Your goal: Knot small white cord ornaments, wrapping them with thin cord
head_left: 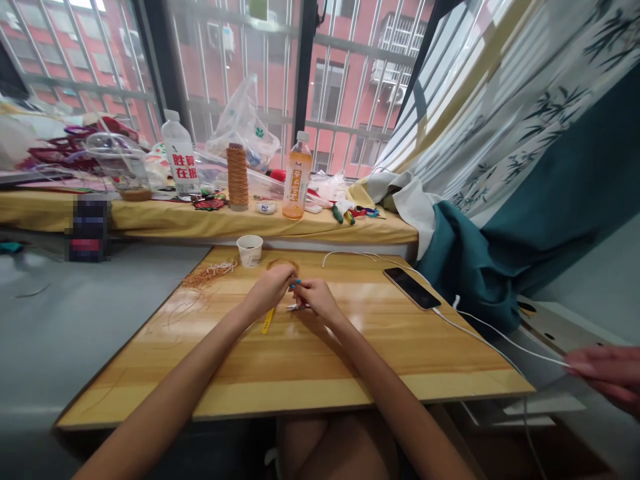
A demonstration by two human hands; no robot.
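Observation:
Over the back middle of the wooden table, my left hand [276,283] and my right hand [316,297] meet at the fingertips. Both are closed, pinching something too small to make out. Blue shows on the nails. Behind my left hand lies a ring of orange-brown cord [283,264], partly hidden by it. A yellow strip [269,321], perhaps a ruler, lies below my left hand. Small scissors or a similar pointed metal tool [292,308] show under my right hand, mostly covered by it.
A paper cup [250,252] and loose cord pieces [203,275] are at the back left. A phone [412,289] with a white cable lies right. Another person's hand [607,373] holds a white cable at far right. Bottles and a cord spool [237,177] line the sill.

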